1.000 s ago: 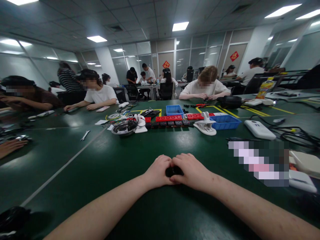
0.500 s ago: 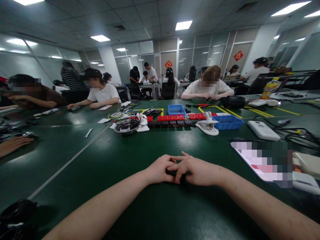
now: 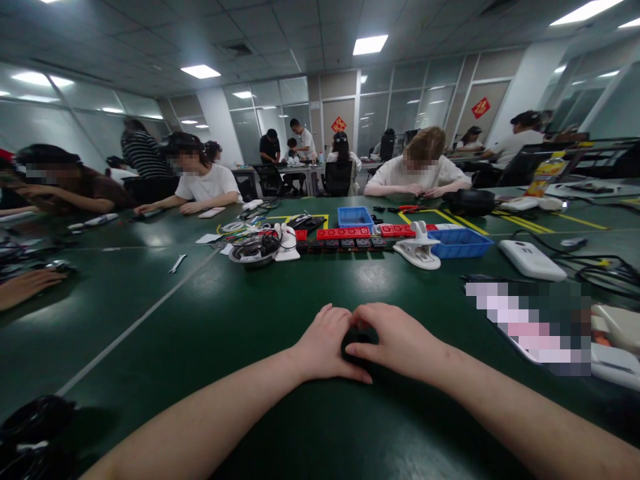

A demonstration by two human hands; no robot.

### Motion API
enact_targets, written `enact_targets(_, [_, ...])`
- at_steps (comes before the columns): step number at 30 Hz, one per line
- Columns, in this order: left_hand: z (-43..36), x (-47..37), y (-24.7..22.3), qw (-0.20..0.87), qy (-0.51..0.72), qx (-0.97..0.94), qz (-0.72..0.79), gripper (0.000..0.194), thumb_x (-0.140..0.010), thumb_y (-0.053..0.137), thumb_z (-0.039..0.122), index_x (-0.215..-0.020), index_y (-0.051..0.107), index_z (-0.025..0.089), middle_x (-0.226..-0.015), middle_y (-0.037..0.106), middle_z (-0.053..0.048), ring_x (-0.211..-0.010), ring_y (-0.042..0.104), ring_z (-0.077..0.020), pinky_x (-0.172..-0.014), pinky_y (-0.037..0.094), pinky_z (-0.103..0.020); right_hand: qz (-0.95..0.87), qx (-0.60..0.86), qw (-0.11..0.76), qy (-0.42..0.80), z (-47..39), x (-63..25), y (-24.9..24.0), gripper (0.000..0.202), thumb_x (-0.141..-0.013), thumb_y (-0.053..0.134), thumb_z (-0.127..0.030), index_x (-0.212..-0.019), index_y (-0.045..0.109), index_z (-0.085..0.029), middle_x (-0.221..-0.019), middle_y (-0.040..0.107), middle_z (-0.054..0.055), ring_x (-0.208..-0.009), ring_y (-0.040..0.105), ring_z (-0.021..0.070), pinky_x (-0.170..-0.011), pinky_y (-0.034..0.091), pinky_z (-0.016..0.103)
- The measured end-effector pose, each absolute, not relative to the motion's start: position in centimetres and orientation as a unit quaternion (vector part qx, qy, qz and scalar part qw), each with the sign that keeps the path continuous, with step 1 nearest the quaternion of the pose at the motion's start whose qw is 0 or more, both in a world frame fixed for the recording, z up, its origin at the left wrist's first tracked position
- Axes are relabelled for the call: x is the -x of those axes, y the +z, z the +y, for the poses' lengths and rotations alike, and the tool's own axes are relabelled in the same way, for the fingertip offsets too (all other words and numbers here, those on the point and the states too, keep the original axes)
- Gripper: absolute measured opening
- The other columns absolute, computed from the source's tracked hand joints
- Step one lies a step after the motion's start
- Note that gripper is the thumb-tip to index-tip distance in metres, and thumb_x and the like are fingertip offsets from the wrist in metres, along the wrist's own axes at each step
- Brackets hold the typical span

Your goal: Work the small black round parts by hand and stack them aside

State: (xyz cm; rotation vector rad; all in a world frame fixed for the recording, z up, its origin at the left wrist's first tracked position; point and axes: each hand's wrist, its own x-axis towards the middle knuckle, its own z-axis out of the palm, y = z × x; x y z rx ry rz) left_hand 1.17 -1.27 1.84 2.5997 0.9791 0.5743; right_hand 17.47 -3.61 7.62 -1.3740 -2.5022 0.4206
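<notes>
My left hand point(image 3: 325, 343) and my right hand point(image 3: 397, 340) meet low over the green table point(image 3: 250, 313), their fingertips touching or nearly so. Between them is a small, very dark patch, mostly hidden by the fingers; its shape is too unclear to name. The fingers of my left hand are bent round its left side, with the thumb stretched out below. My right hand curls round from the other side, its thumb pointing left across the gap.
Beyond my hands are red-and-black blocks point(image 3: 345, 235), a white clamp point(image 3: 419, 248), blue trays point(image 3: 461, 243) and a bowl of cables point(image 3: 254, 251). A wrench point(image 3: 177, 264) lies left, a blurred-out phone point(image 3: 530, 327) right. Another person's hand point(image 3: 33, 287) rests far left.
My right hand's fingers have drawn back from over my left hand and curled. My left thumb now reaches further right, beneath the right thumb. The view has shifted slightly.
</notes>
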Motion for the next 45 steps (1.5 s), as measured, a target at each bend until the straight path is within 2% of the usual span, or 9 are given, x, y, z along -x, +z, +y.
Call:
enact_targets(5, [-1.5,-1.5,1.5,0.133,0.188,-0.909,0.347,0.053,-0.057,0.068,0.056,-0.094,0.055,0.020,-0.092,0.055,-0.002,-0.093,0.050,-0.0212,-0.101,0.023,-0.045,-0.853,0.498,0.078,0.135,-3.6,-17.1,7.3,0.017,-0.072,0.061,-0.034,-0.078,0.060,-0.018,-0.079,0.059,0.004,-0.075,0.054,0.0185,-0.063,0.040,0.027])
enact_targets(11, [-1.1,-1.5,1.2,0.143,0.198,-0.913,0.326,0.044,-0.058,0.071,0.046,-0.090,0.057,0.019,-0.091,0.055,-0.003,-0.089,0.050,-0.0205,-0.093,0.032,-0.040,-0.851,0.498,0.069,0.151,-3.5,-17.3,7.3,0.018,-0.071,0.062,-0.032,-0.081,0.061,-0.017,-0.082,0.059,0.005,-0.076,0.054,0.0184,-0.063,0.040,0.027])
enact_targets(16, [-0.7,-1.4,1.4,0.196,0.197,-0.910,0.307,0.035,-0.057,0.074,0.037,-0.082,0.058,0.018,-0.093,0.053,-0.003,-0.090,0.049,-0.0195,-0.079,0.041,-0.030,-0.890,0.421,0.060,0.162,-3.5,-17.7,8.0,0.016,-0.070,0.063,-0.021,-0.085,0.063,-0.017,-0.085,0.061,0.004,-0.081,0.052,0.0180,-0.069,0.039,0.028])
enact_targets(21, [-0.4,-1.1,1.4,0.216,0.177,-0.917,0.286,0.025,-0.060,0.072,0.036,-0.076,0.061,0.020,-0.098,0.052,-0.001,-0.095,0.048,-0.0195,-0.083,0.039,-0.031,-0.918,0.346,0.047,0.186,-3.4,-18.4,8.6,0.029,-0.070,0.058,-0.008,-0.093,0.066,-0.022,-0.087,0.065,0.002,-0.082,0.049,0.0168,-0.070,0.038,0.027])
enact_targets(34, [-0.5,-1.1,1.5,0.216,0.171,-0.920,0.278,0.022,-0.059,0.073,0.036,-0.070,0.062,0.020,-0.099,0.053,-0.001,-0.096,0.048,-0.0205,-0.085,0.039,-0.031,-0.925,0.326,0.040,0.193,-3.8,-18.3,8.8,0.027,-0.066,0.052,-0.003,-0.070,0.069,-0.025,-0.075,0.066,-0.003,-0.081,0.045,0.0164,-0.071,0.032,0.029])
enact_targets(37, [-0.7,-1.1,1.7,0.213,0.172,-0.918,0.286,0.034,-0.058,0.073,0.042,-0.084,0.062,0.022,-0.102,0.052,-0.002,-0.098,0.047,-0.0221,-0.087,0.038,-0.034,-0.923,0.323,0.070,0.198,-4.2,-18.2,9.0,0.027,-0.066,0.052,-0.004,-0.075,0.068,-0.024,-0.081,0.065,-0.002,-0.083,0.046,0.0172,-0.074,0.032,0.030])
enact_targets(41, [-1.0,-1.1,1.9,0.212,0.203,-0.906,0.305,0.081,-0.048,0.075,0.050,-0.117,0.044,0.022,-0.111,0.049,-0.006,-0.103,0.045,-0.0251,-0.092,0.035,-0.040,-0.903,0.361,0.156,0.173,-4.3,-18.0,8.9,0.019,-0.071,0.052,-0.012,-0.084,0.063,-0.019,-0.089,0.061,0.002,-0.086,0.048,0.0169,-0.078,0.033,0.031])
enact_targets(43, [-1.1,-1.1,1.9,0.199,0.205,-0.908,0.307,0.086,-0.047,0.074,0.054,-0.120,0.040,0.020,-0.113,0.048,-0.007,-0.106,0.042,-0.0260,-0.097,0.030,-0.044,-0.887,0.409,0.172,0.130,-4.4,-17.8,8.7,0.013,-0.076,0.051,-0.021,-0.084,0.060,-0.017,-0.083,0.060,0.003,-0.082,0.050,0.0173,-0.076,0.035,0.032])
enact_targets(45, [-1.3,-1.2,1.9,0.186,0.196,-0.909,0.317,0.084,-0.048,0.071,0.058,-0.117,0.041,0.020,-0.112,0.048,-0.008,-0.107,0.041,-0.0263,-0.101,0.023,-0.048,-0.874,0.451,0.151,0.097,-4.5,-17.6,8.4,0.020,-0.077,0.052,-0.034,-0.084,0.058,-0.016,-0.081,0.059,0.005,-0.078,0.051,0.0190,-0.071,0.036,0.033])
